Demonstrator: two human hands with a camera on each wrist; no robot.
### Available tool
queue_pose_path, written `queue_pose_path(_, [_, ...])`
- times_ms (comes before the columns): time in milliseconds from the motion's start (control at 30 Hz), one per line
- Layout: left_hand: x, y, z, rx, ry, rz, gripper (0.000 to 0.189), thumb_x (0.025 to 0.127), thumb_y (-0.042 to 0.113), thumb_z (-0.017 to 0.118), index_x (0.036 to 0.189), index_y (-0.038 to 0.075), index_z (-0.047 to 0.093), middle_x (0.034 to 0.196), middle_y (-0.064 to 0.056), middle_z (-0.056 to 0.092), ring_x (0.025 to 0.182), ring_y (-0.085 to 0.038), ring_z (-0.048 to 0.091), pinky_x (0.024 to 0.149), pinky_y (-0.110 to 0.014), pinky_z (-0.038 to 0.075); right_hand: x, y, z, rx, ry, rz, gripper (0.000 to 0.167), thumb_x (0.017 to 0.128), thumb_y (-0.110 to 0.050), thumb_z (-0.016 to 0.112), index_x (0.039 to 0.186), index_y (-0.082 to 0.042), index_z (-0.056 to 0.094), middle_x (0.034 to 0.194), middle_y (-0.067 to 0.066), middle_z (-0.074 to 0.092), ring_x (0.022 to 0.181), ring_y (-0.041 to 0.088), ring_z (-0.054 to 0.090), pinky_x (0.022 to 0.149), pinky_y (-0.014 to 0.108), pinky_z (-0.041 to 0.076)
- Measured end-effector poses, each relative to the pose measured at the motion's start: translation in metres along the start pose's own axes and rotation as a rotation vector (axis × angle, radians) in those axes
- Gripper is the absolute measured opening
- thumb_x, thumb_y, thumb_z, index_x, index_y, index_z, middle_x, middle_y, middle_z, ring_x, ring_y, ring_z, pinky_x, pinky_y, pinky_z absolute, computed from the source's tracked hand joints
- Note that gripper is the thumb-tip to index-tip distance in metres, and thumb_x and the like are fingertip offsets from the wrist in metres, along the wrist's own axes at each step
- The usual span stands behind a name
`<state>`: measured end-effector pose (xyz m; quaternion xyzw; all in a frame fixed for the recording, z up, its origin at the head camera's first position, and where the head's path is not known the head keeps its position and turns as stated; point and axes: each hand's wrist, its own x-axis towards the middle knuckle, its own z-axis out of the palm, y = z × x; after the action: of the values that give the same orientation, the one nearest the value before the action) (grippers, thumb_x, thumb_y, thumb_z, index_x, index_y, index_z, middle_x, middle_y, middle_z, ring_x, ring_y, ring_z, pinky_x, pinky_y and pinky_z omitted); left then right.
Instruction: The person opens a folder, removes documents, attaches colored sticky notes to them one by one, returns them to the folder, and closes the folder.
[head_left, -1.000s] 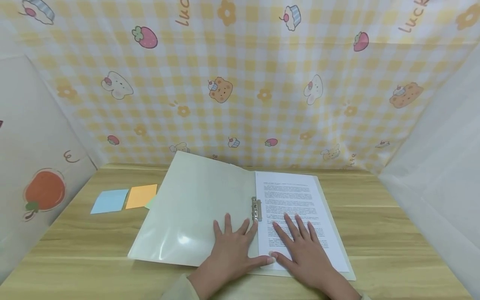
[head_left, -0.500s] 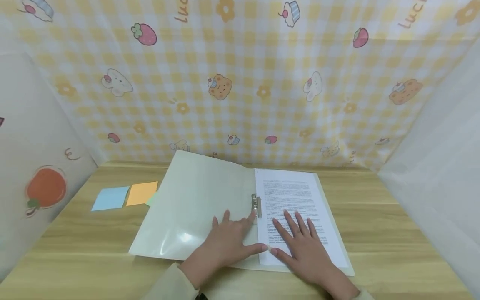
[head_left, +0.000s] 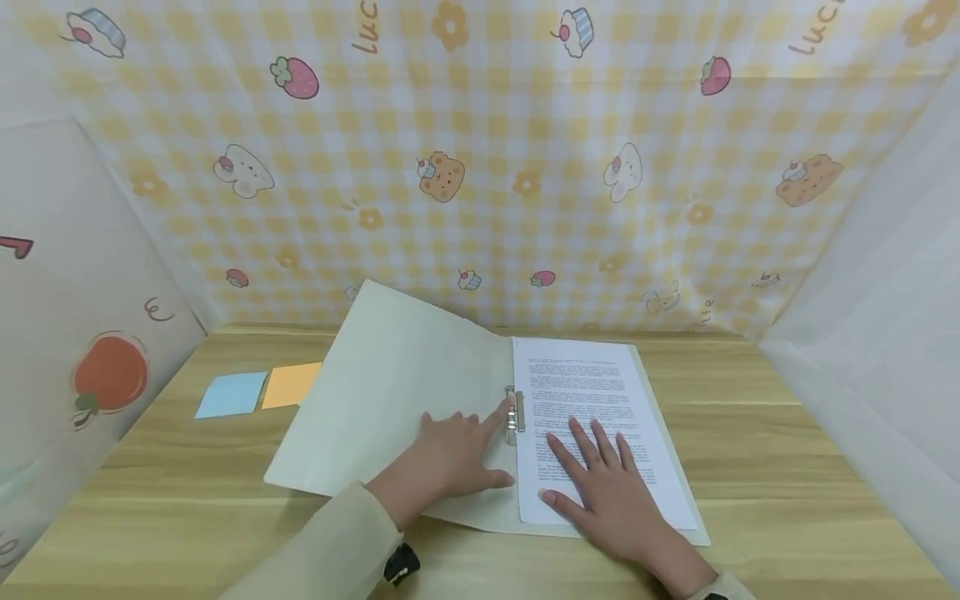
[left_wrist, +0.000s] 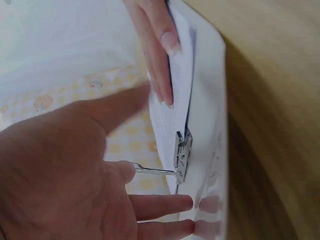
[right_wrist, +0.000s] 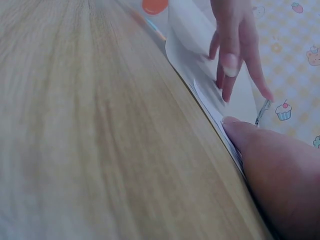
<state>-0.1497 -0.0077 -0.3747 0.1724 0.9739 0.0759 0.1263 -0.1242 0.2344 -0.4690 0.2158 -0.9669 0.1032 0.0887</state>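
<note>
A pale folder (head_left: 390,367) lies spread on the wooden table, a stack of printed paper (head_left: 577,375) on its right side. At its spine sits a metal clip (head_left: 515,412), whose thin lever (left_wrist: 155,170) stands raised in the left wrist view. My left hand (head_left: 453,454) is over the left cover; its index fingertip touches the end of that lever, and other fingers reach toward the cover. Palm down with fingers spread, my right hand (head_left: 611,500) rests on the paper. The right wrist view shows its thumb (right_wrist: 240,131) at the paper's edge.
Blue (head_left: 231,394) and orange sticky notes (head_left: 291,385) lie left of the folder, the orange one partly beneath its cover. A checked yellow cloth (head_left: 480,167) hangs behind the table (head_left: 787,467), with pale side sheets at left and right.
My left hand's index finger has moved up along the clip while its thumb has drawn left, away from the right hand. The left cover tilts up more. The right hand stays on the paper.
</note>
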Motion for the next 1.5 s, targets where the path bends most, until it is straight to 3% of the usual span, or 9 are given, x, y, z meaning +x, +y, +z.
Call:
queue_pose_path(333, [0.02, -0.001, -0.008, 0.039, 0.005, -0.005, 0.09, 0.09, 0.055, 0.069, 0.162, 0.034, 0.02, 0.137, -0.009, 0.067, 0.119, -0.028, 0.066, 0.114, -0.055, 0.042, 0.002, 0.001, -0.002, 0.004, -0.004, 0.004, 0.071, 0.096, -0.066, 0.049, 0.156, -0.031, 0.039, 0.166, 0.012, 0.032, 0.154, 0.045, 0.025, 0.116, 0.074, 0.018])
queue_pose_path(433, [0.027, -0.002, -0.012, 0.041, -0.001, -0.014, 0.086, 0.092, 0.049, 0.068, 0.162, 0.035, 0.019, 0.111, -0.008, 0.075, 0.088, -0.023, 0.068, 0.093, -0.043, 0.053, 0.002, 0.001, -0.002, 0.007, 0.009, 0.001, 0.07, 0.096, -0.067, 0.049, 0.156, -0.031, 0.041, 0.165, 0.012, 0.034, 0.153, 0.045, 0.026, 0.116, 0.074, 0.019])
queue_pose_path(533, [0.033, -0.003, -0.015, 0.029, 0.0, -0.024, 0.082, 0.095, 0.04, 0.067, 0.162, 0.036, 0.02, 0.075, -0.005, 0.065, 0.061, -0.018, 0.052, 0.062, -0.032, 0.046, 0.002, 0.001, -0.002, 0.005, 0.02, -0.004, 0.07, 0.096, -0.067, 0.049, 0.155, -0.03, 0.042, 0.164, 0.013, 0.035, 0.152, 0.046, 0.028, 0.115, 0.075, 0.02])
queue_pose_path(700, [0.045, -0.008, -0.016, -0.006, 0.034, -0.022, 0.077, 0.098, 0.027, 0.064, 0.161, 0.036, 0.022, 0.059, -0.002, 0.045, 0.051, -0.016, 0.041, 0.048, -0.026, 0.035, 0.002, 0.002, -0.001, 0.01, 0.021, -0.003, 0.07, 0.096, -0.066, 0.049, 0.155, -0.03, 0.042, 0.164, 0.013, 0.035, 0.152, 0.046, 0.028, 0.115, 0.075, 0.02])
queue_pose_path(933, [0.068, -0.016, -0.015, -0.064, 0.02, -0.022, 0.074, 0.1, 0.023, 0.059, 0.162, 0.034, 0.02, 0.068, -0.005, 0.052, 0.054, -0.016, 0.042, 0.051, -0.026, 0.037, 0.0, 0.002, -0.002, 0.004, -0.003, 0.019, 0.07, 0.096, -0.067, 0.048, 0.156, -0.031, 0.04, 0.165, 0.011, 0.033, 0.153, 0.044, 0.026, 0.116, 0.074, 0.02])
queue_pose_path(1067, [0.079, -0.019, -0.014, -0.095, 0.015, -0.044, 0.071, 0.102, 0.023, 0.057, 0.162, 0.032, 0.022, 0.087, -0.009, 0.065, 0.062, -0.019, 0.049, 0.057, -0.029, 0.043, 0.0, 0.002, -0.002, 0.005, 0.001, 0.008, 0.07, 0.096, -0.067, 0.048, 0.155, -0.03, 0.041, 0.165, 0.012, 0.034, 0.153, 0.045, 0.028, 0.116, 0.074, 0.021])
queue_pose_path(1167, [0.086, -0.019, -0.014, -0.121, 0.024, -0.039, 0.065, 0.103, 0.024, 0.056, 0.161, 0.028, 0.027, 0.126, -0.01, 0.068, 0.092, -0.023, 0.063, 0.083, -0.035, 0.055, -0.001, 0.003, -0.001, 0.009, 0.007, 0.004, 0.07, 0.096, -0.067, 0.048, 0.156, -0.031, 0.041, 0.165, 0.012, 0.035, 0.152, 0.045, 0.028, 0.116, 0.074, 0.02])
queue_pose_path(1267, [0.093, -0.018, -0.013, -0.133, 0.037, -0.016, 0.061, 0.103, 0.023, 0.055, 0.16, 0.022, 0.032, 0.15, -0.009, 0.055, 0.131, -0.027, 0.057, 0.112, -0.043, 0.046, -0.003, 0.004, -0.001, 0.002, 0.02, 0.008, 0.07, 0.096, -0.066, 0.05, 0.155, -0.03, 0.041, 0.164, 0.012, 0.035, 0.152, 0.045, 0.029, 0.116, 0.073, 0.02])
queue_pose_path(1500, [0.107, -0.02, -0.005, -0.021, 0.085, 0.01, 0.051, 0.103, 0.019, 0.054, 0.153, 0.015, 0.046, 0.149, -0.01, 0.056, 0.145, -0.032, 0.046, 0.123, -0.046, 0.034, -0.002, 0.002, -0.002, 0.009, -0.004, 0.002, 0.071, 0.097, -0.068, 0.047, 0.156, -0.031, 0.039, 0.165, 0.012, 0.033, 0.153, 0.045, 0.026, 0.117, 0.073, 0.018])
